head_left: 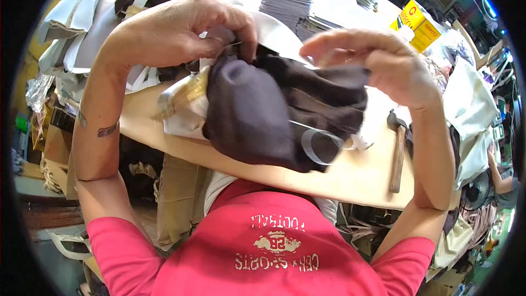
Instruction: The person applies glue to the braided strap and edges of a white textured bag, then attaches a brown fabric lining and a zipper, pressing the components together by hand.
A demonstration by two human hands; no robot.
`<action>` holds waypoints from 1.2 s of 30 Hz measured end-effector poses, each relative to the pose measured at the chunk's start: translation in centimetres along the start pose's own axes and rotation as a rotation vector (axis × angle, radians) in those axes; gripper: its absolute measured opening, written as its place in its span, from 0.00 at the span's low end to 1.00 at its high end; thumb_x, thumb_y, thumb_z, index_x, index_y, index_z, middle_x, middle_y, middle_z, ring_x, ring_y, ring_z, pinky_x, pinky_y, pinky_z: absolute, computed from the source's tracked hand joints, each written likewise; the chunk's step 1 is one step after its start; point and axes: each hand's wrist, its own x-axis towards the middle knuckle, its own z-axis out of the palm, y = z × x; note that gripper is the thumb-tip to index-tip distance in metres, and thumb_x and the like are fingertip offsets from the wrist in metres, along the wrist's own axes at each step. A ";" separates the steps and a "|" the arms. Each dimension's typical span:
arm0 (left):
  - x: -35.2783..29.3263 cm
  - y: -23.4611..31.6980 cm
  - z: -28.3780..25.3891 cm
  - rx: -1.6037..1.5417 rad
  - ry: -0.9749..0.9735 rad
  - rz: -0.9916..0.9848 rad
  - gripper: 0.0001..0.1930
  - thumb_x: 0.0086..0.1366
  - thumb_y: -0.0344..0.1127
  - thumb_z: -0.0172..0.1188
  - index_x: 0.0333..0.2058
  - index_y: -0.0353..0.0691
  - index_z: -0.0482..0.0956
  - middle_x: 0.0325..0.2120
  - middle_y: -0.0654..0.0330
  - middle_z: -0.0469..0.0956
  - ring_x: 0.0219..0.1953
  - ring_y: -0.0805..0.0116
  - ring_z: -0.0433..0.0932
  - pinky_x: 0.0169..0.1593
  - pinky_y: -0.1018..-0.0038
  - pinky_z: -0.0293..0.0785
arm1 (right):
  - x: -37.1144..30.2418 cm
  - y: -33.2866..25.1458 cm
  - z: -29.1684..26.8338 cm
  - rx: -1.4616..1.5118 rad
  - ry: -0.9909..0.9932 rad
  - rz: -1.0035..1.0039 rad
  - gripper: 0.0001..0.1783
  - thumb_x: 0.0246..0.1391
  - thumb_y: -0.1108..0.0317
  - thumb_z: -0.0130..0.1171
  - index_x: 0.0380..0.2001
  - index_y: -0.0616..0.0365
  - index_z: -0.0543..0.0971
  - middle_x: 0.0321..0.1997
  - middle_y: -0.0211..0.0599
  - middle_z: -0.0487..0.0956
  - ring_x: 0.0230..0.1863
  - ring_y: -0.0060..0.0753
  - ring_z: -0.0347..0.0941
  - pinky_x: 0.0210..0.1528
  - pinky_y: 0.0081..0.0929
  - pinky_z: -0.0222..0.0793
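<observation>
A dark brown cloth piece [249, 112], bunched and pouch-like, hangs over the near edge of the work table. White parts and a gold strip [192, 92] show at its left side, and a thin pale loop [320, 145] lies across its lower right. My left hand [200, 27] is closed, its thumb and fingers pinching the cloth's top edge. Over the cloth's right end, my right hand [378, 57] is raised with bent fingers. Motion smears those fingertips, so whether they hold anything does not show.
A wooden-handled hammer [398, 151] lies on the tan table [378, 186] to the right. Stacks of grey sheets [285, 3] and a yellow box [416, 24] stand at the back. Pale cut pieces [76, 22] pile up at left. A fan [475, 192] and another person's arm [498, 172] are far right.
</observation>
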 end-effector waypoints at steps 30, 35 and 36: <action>1.8 5.4 2.4 0.785 0.842 -0.131 0.28 0.54 0.48 0.54 0.47 0.34 0.62 0.41 0.47 0.63 0.44 0.52 0.65 0.46 0.62 0.63 | 2.5 -1.7 3.6 -0.918 0.761 -0.376 0.19 0.48 0.55 0.52 0.24 0.64 0.73 0.20 0.30 0.65 0.24 0.21 0.60 0.31 0.17 0.55; 3.0 4.9 3.6 0.774 0.808 -0.163 0.21 0.54 0.43 0.54 0.42 0.34 0.64 0.38 0.47 0.64 0.40 0.51 0.65 0.43 0.62 0.63 | 1.4 -2.4 2.5 -1.046 0.827 -0.261 0.21 0.52 0.54 0.46 0.23 0.65 0.72 0.20 0.29 0.64 0.25 0.21 0.60 0.31 0.17 0.55; 3.1 4.7 3.9 0.730 0.777 -0.099 0.19 0.54 0.40 0.54 0.40 0.34 0.65 0.38 0.47 0.64 0.40 0.51 0.65 0.42 0.62 0.64 | 1.4 -2.5 2.1 -1.054 0.862 -0.224 0.22 0.53 0.54 0.44 0.23 0.65 0.72 0.20 0.29 0.64 0.25 0.20 0.60 0.31 0.18 0.56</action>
